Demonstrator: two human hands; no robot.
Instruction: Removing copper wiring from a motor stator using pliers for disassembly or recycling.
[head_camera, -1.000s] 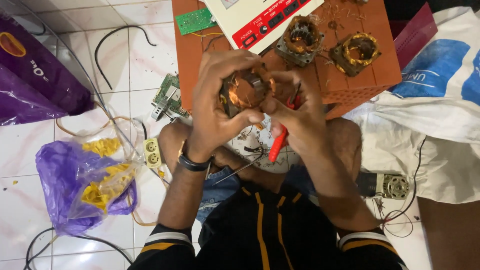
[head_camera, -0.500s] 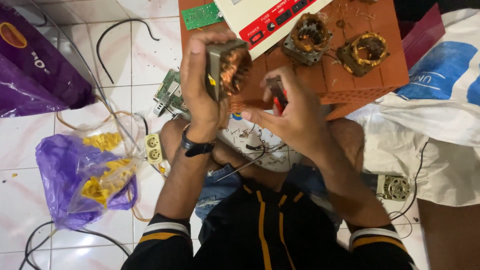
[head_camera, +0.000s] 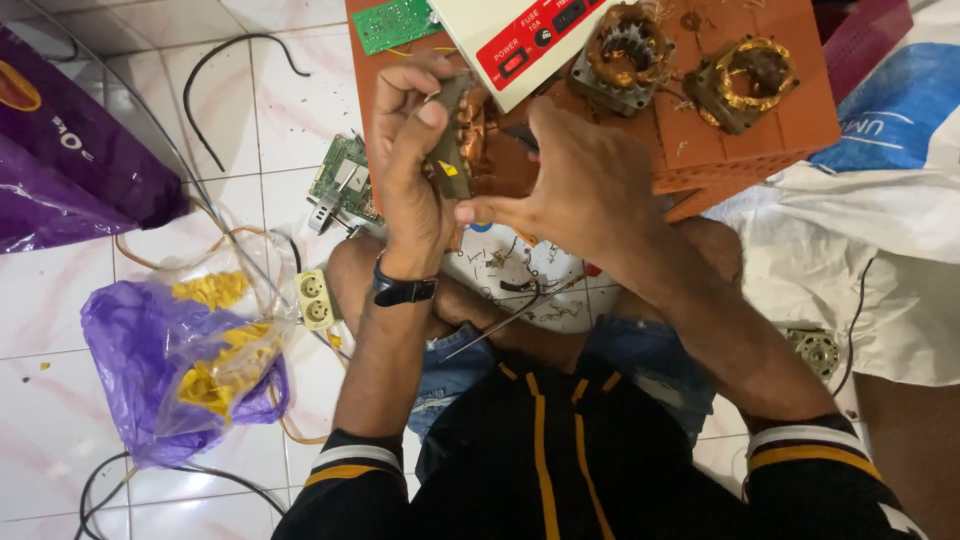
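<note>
Head view, my left hand (head_camera: 410, 170) gripping copper-wound motor stator (head_camera: 462, 140), my right hand (head_camera: 580, 185) spread open just beside it, two stators (head_camera: 625, 50) beyond my hands.

Tiled floor (head_camera: 60, 330) (purple bag (head_camera: 170, 375), cables (head_camera: 215, 65))

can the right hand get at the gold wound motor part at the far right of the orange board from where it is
Probably yes. The right hand is open beside the part held in the left hand, and the gold-wound motor part lies uncovered on the orange board, with nothing between them.
</note>
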